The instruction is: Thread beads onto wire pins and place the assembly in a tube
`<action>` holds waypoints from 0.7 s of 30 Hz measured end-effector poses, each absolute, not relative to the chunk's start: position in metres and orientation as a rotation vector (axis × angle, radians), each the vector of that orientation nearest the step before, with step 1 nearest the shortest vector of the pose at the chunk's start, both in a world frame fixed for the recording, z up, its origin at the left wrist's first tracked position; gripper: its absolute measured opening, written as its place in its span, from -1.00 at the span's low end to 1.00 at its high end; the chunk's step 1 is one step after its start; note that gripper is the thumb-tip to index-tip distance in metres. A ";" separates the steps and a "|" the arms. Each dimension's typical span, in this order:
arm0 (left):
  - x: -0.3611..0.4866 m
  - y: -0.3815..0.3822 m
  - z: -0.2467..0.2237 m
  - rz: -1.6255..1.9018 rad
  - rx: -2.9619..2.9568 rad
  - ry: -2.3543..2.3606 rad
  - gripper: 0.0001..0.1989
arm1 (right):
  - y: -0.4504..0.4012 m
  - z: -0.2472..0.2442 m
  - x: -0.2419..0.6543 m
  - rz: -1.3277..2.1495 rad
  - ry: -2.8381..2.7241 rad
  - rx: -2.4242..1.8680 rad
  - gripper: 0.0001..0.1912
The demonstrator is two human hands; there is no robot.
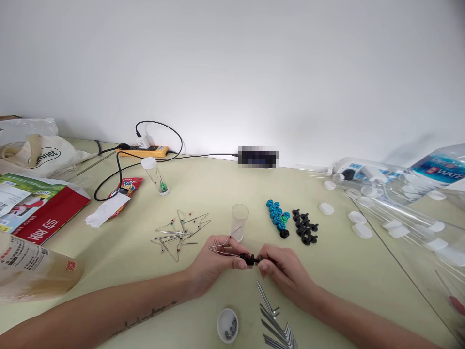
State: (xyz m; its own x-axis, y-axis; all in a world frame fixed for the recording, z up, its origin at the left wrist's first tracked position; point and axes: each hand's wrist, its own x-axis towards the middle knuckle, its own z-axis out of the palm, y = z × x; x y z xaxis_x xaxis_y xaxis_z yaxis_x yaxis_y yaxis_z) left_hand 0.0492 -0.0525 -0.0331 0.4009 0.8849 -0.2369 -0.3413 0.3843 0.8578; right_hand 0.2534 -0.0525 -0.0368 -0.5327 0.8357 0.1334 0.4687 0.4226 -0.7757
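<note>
My left hand (220, 256) pinches a black plastic fitting (248, 259) with a bent metal wire (220, 249) reaching from it over the fingers. From the other side, my right hand (279, 265) has its thumb and forefinger closed on the fitting's thin black end. Just behind my left hand stands an uncapped clear tube (240, 218). Teal plastic knobs (275, 213) and black flanged pieces (304, 226) lie in groups beyond my right hand. Below the hands are L-shaped hex keys (276, 327) and a white cap (225, 334) holding small metal pieces.
Bent wires (181, 235) lie loosely at left, near a capped tube (155, 175). A yellow power strip (143, 151) trails black cable along the wall. Clear tubes (403, 208), white caps (359, 230) and a water bottle (439, 167) crowd the right; a drink cup (39, 266) stands left.
</note>
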 end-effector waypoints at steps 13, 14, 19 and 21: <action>0.049 -0.052 -0.035 0.887 0.802 0.774 -0.82 | -0.053 -0.034 0.252 0.949 -2.173 -1.145 -0.67; 0.049 -0.052 -0.035 0.889 0.799 0.782 -0.82 | -0.052 -0.035 0.252 0.948 -2.150 -1.170 -0.72; 0.049 -0.052 -0.035 0.891 0.809 0.774 -0.81 | -0.052 -0.036 0.252 1.031 -2.109 -1.129 -0.70; 0.049 -0.052 -0.035 0.878 0.818 0.757 -0.81 | -0.052 -0.036 0.253 1.051 -2.135 -1.083 -0.61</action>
